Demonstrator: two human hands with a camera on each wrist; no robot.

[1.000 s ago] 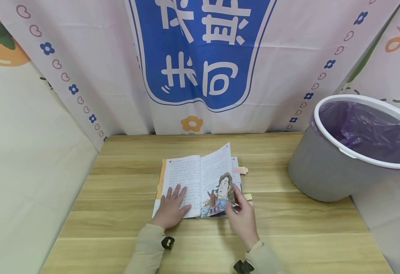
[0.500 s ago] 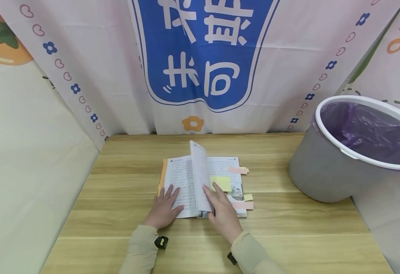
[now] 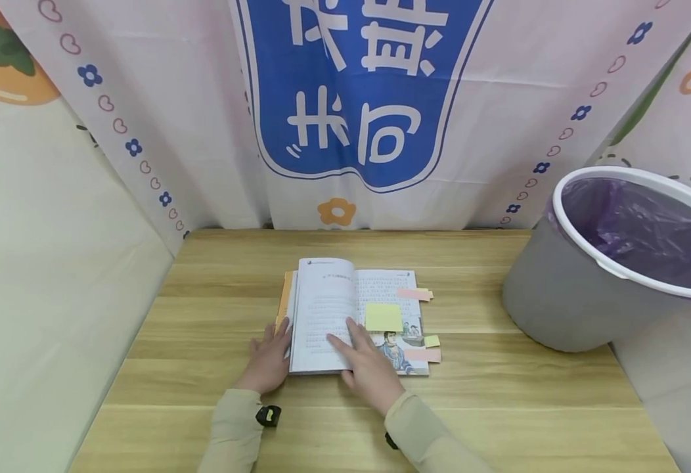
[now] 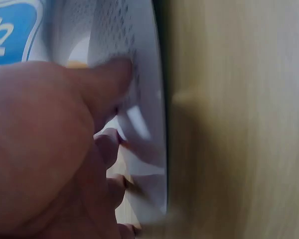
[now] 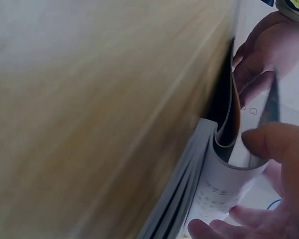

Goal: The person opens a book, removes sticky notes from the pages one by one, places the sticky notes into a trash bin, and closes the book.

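An open book [image 3: 326,302] lies on the table, its left leaf raised above the leaves beneath in the head view. Illustrations and text fill its right page, which bears a yellow sticky note [image 3: 383,318]. My right hand [image 3: 374,373] extends its fingers over the lower part of the left page, near the spine. In the right wrist view, the thumb is at the bottom edge of the curved leaf [image 5: 222,189]. At the book's left edge, my left hand [image 3: 266,362] touches the page margin; the turned leaf partly covers its fingertips.
Pink tabs [image 3: 422,355] and small yellow tabs [image 3: 432,341] stick out from the book's right side. A grey bin [image 3: 558,295] with a purple liner stands at the right. Patterned cloth [image 3: 215,131] hangs behind the wooden table [image 3: 499,407].
One leaf has been turned from right to left, uncovering the page with the yellow note. My right hand has moved left with it; my left hand has slid towards the book's left edge.
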